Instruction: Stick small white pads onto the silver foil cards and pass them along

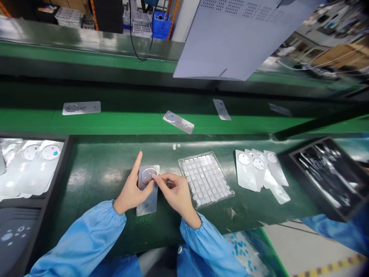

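Note:
A grey rectangular panel [147,206] with a round recess near its far end lies on the green bench in front of me. My left hand [134,192] holds it from the left, thumb on its face and index finger stretched out past the edge. A small white ring-like piece [153,176] sits at the recess's right side. My right hand [175,192] pinches at that piece with thumb and index finger, the other fingers curled. Just right of my right hand is a clear tray [207,179] filled with rows of small white pieces.
Several loose white rings [174,146] lie beyond the tray. Overlapping panels [246,177] lie to the right, beside a dark bin [325,179]. More panels fill a black rack [59,169] at left. Spaced panels [178,122] lie on the green conveyor [129,123]. A white board [225,42] hangs above.

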Tool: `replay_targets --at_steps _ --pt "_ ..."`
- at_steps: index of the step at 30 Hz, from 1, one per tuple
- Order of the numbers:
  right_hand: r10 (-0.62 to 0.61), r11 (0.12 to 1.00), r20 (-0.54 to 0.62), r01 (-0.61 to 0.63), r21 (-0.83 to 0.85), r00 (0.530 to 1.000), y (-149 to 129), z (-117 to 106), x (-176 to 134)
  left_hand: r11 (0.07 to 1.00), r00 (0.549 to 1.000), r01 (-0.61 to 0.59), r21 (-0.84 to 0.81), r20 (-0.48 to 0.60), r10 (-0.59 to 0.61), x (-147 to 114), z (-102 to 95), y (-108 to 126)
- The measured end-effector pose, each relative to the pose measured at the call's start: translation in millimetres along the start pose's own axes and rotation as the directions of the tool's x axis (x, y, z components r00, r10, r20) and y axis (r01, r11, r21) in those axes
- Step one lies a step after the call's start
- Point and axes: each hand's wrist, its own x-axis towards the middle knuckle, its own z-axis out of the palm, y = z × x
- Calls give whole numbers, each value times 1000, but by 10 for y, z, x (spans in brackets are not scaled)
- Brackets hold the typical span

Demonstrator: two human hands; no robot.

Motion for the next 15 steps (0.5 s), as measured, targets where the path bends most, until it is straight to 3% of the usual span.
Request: replay_targets --at_steps 7,11,15 --pt "11 999 60 -9 -46 998 -61 -33 48 982 997 78 -171 11 -77 -50 21 19" --pt "116 993 137 -114 -22 984 -19 -116 160 966 991 125 -224 -21 -133 -34 30 40" --pt "147 981 267 -176 87 952 116 -177 232 931 961 255 -261 -41 -275 49 6 30"
